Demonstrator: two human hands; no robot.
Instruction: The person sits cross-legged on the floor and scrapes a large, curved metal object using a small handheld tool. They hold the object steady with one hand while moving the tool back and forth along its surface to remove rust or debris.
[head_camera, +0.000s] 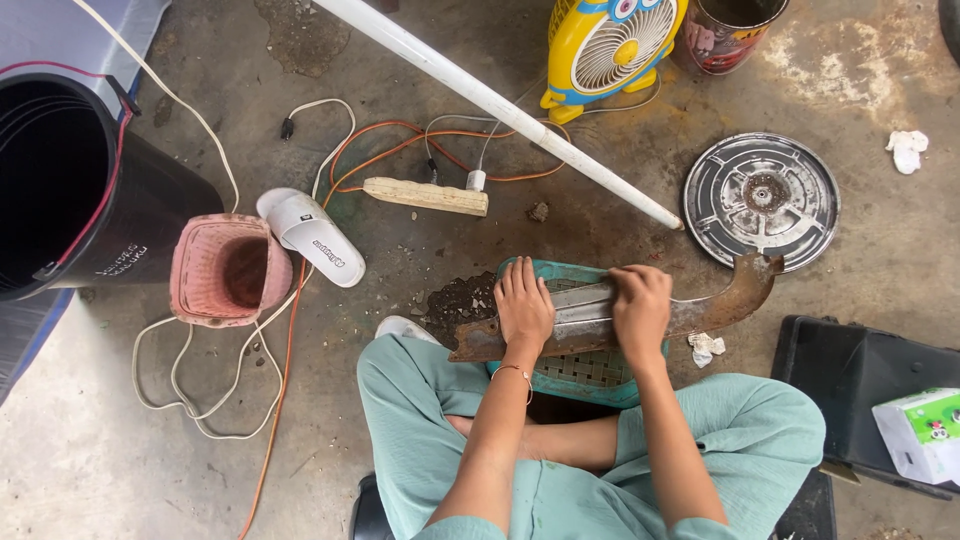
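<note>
Left hand, right hand: both pressed flat, fingers curled over curved rusty metal piece lying across teal basket, near centre. Middle looks bare and shiny; both ends rusty.

rust-brown & grey metal blade, teal woven basket, pale green trousers, yellow fan w/ white grille, pink basket, black bucket w/ red handle, white slipper, orange cable, white pipe

Rusty, rough metal guard under my hands; teal woven plastic basket; dull metal disc; gritty concrete floor.
</note>
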